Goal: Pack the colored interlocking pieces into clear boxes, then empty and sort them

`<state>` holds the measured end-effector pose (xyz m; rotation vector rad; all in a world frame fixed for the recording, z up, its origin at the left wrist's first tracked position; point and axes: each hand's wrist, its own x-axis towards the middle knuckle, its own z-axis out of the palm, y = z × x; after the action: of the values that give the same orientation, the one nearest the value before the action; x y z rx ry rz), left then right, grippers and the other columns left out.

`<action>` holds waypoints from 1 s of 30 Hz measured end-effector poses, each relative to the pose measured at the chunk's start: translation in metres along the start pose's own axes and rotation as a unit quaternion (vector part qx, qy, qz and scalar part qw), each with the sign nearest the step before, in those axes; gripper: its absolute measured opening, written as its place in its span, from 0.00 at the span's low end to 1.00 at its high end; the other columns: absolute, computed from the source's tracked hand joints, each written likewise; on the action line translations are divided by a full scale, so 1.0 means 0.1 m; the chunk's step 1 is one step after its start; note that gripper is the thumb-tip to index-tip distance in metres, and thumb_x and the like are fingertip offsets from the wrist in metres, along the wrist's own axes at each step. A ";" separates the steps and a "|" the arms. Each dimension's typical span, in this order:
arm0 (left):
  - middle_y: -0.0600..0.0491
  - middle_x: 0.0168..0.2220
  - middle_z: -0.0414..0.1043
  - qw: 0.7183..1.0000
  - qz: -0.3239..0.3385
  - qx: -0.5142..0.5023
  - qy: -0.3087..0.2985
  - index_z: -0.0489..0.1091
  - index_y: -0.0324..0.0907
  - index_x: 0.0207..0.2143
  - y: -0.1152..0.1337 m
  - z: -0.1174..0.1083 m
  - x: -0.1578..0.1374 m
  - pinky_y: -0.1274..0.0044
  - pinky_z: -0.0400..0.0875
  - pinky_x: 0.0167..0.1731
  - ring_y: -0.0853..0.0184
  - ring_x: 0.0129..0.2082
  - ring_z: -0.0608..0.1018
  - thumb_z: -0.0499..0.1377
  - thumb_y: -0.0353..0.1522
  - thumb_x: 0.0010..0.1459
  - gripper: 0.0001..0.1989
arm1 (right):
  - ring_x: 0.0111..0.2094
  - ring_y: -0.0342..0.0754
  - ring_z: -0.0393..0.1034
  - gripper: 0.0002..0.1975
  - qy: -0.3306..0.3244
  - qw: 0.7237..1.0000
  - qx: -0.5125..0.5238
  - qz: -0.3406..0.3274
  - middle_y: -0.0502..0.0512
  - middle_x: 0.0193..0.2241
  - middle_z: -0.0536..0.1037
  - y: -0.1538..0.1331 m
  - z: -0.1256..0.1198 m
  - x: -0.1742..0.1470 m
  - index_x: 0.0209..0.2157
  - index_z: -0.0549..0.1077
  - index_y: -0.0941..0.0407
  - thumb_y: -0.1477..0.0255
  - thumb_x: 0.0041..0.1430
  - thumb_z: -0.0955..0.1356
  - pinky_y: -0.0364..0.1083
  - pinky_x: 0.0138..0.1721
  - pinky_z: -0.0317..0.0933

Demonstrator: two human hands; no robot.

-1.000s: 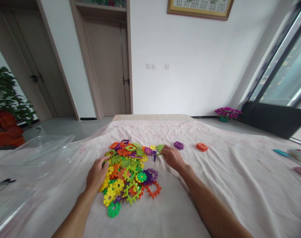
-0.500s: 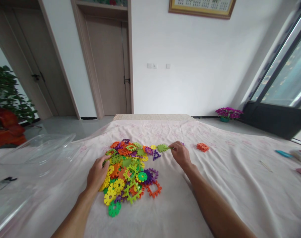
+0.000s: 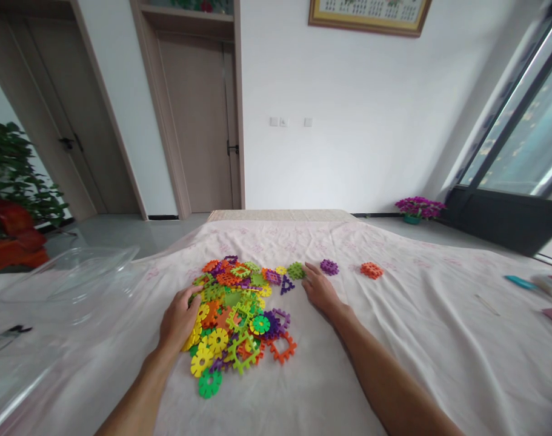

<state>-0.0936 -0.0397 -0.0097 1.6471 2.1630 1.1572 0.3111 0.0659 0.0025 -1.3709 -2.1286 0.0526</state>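
Note:
A heap of colourful plastic interlocking pieces (image 3: 232,300) lies on the cloth, made up of yellow and green notched discs with orange, purple and lime toothed shapes. My left hand (image 3: 179,318) rests against the heap's left side, thumb and fingers apart, with nothing visibly held. My right hand (image 3: 320,287) is low over the cloth, its fingers apart at the right edge of a green toothed piece (image 3: 296,270). Beside the green piece, towards the heap, is a dark purple triangle (image 3: 287,284). Purple toothed pieces (image 3: 329,267) sit just beyond my right hand, and orange toothed pieces (image 3: 371,270) farther right.
Clear plastic containers (image 3: 76,275) stand on the left of the pale floral cloth (image 3: 303,387). At the right lie a blue object (image 3: 520,282), a thin stick (image 3: 487,304) and a whitish object (image 3: 551,284). Doors and a white wall are beyond.
My right hand has shifted slightly left and its pinch on the green piece has opened. That piece now lies with the other green, and the purple pieces are uncovered. My left hand stays put.

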 end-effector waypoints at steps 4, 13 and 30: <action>0.50 0.56 0.70 1.000 0.004 -0.002 0.000 0.71 0.47 0.51 0.00 0.00 0.00 0.70 0.62 0.58 0.60 0.57 0.72 0.49 0.39 0.61 0.20 | 0.57 0.54 0.63 0.22 -0.008 0.999 -0.028 -0.031 0.62 0.57 0.71 -0.11 -0.09 -0.01 0.57 0.70 0.58 0.72 0.61 0.65 0.53 0.59 0.55; 0.49 0.56 0.70 1.000 0.008 0.001 -0.001 0.71 0.47 0.51 -0.01 0.01 0.01 0.69 0.63 0.58 0.60 0.57 0.71 0.48 0.39 0.61 0.20 | 0.48 0.54 0.65 0.21 -0.071 0.991 -0.066 -0.090 0.57 0.47 0.76 -0.55 -0.11 -0.05 0.53 0.74 0.50 0.56 0.61 0.68 0.51 0.50 0.54; 0.49 0.56 0.70 1.000 -0.001 0.006 -0.006 0.70 0.47 0.51 0.02 0.00 -0.01 0.70 0.62 0.58 0.60 0.57 0.71 0.48 0.39 0.62 0.19 | 0.45 0.52 0.67 0.18 -0.091 0.987 -0.092 -0.099 0.57 0.43 0.75 -0.63 -0.10 -0.05 0.49 0.75 0.52 0.59 0.61 0.69 0.48 0.46 0.58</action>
<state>-0.0917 -0.0402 -0.0083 1.6523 2.1669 1.1334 0.2660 0.0301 0.0295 -1.2895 -2.4672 -0.1045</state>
